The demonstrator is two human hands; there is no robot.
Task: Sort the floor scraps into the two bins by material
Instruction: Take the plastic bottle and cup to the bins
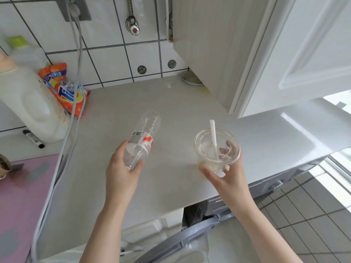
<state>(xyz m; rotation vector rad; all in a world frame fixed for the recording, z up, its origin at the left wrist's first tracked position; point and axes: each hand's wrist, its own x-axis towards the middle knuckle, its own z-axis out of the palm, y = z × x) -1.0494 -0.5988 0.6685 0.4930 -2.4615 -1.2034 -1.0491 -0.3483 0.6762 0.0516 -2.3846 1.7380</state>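
So both hands are full right now. Closest to the camera, the left hand (123, 168) has its fingers wrapped around the neck end of a clear plastic bottle (141, 143), which is tilted with its base pointing away over the surface (171, 103). I can't tell if it's capped, the hand covers that end. The right hand (224, 175) grips a clear plastic cup (217, 149) from underneath, fingers curled up its side, lid on and a white straw (213, 133) sticking out the top. Looks like there's a bit of cloudy liquid left in the bottom.

No bins anywhere in view, so both things are up in the air, not sorted yet.

What I'd worry about: that cup is held low by the base, so a tilt on the way to a bin could dribble leftovers through the straw hole. Same with the bottle if it's uncapped.

Further back on the left there's a white detergent jug (28, 103), an orange detergent bag (64, 88) and a grey cable (76, 92) hanging down in front of them, near enough for a swinging left arm to snag. Tiled wall (114, 59) behind.
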